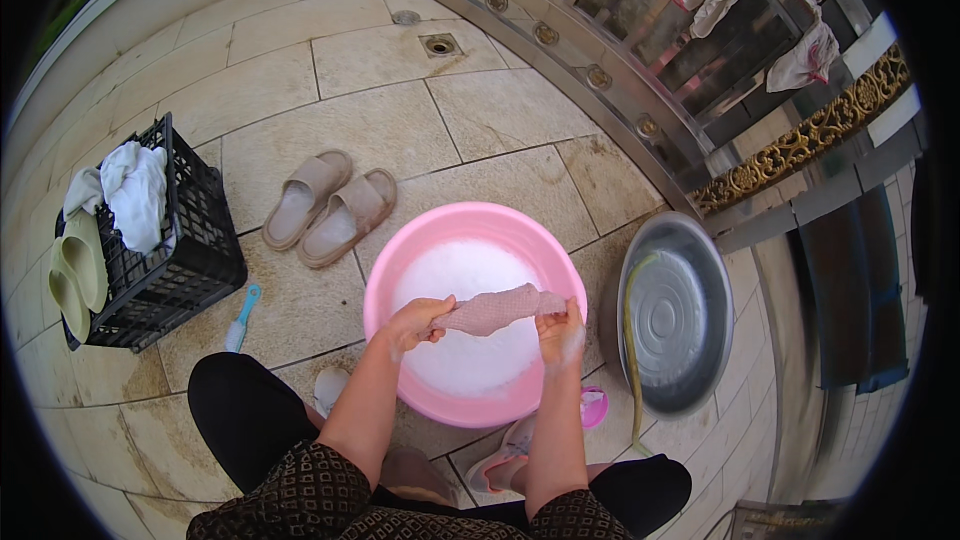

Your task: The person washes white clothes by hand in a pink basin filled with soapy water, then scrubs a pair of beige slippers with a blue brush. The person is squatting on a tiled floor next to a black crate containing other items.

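A pinkish-beige textured cloth item (491, 311), perhaps a sock, is stretched sideways between both hands over a pink plastic basin (380, 262). My left hand (418, 322) grips its left end with thumb and fingers. At the other end, my right hand (561, 330) pinches the cloth near the basin's right rim, and suds cling to that wrist. White foam (465, 270) covers what is inside the basin, so the water beneath is hidden.
Right of the basin stands a metal basin (667, 330) with a hose (630, 345) over its rim. A black crate (180, 270) bears white cloth (135, 191) and pale green shoes (81, 262). Nearby lie a blue brush (243, 319), beige slippers (330, 210) and a pink cup (594, 406).
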A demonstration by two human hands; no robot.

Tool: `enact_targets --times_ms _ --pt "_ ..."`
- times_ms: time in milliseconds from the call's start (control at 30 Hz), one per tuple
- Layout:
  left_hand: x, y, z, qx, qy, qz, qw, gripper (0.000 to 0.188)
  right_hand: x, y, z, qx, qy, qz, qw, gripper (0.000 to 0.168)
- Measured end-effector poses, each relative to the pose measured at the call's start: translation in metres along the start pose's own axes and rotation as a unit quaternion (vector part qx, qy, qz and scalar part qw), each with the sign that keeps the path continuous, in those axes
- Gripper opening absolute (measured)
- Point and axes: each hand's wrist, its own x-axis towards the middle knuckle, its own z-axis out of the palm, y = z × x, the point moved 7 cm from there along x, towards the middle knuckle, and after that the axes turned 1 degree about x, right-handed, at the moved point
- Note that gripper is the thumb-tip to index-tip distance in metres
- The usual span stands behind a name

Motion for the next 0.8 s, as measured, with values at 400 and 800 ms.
enact_targets --times_ms 400,800 --pt "-0.003 0.024 0.014 -0.208 -0.029 0.141 0.968 0.022 -0.004 0.000 0.014 0.031 -0.052 0.039 0.997 0.027" --pt "0.000 0.031 0.011 -0.335 0.020 0.196 0.921 0.033 -0.005 0.016 0.022 -0.241 -0.121 0.063 0.961 0.028"
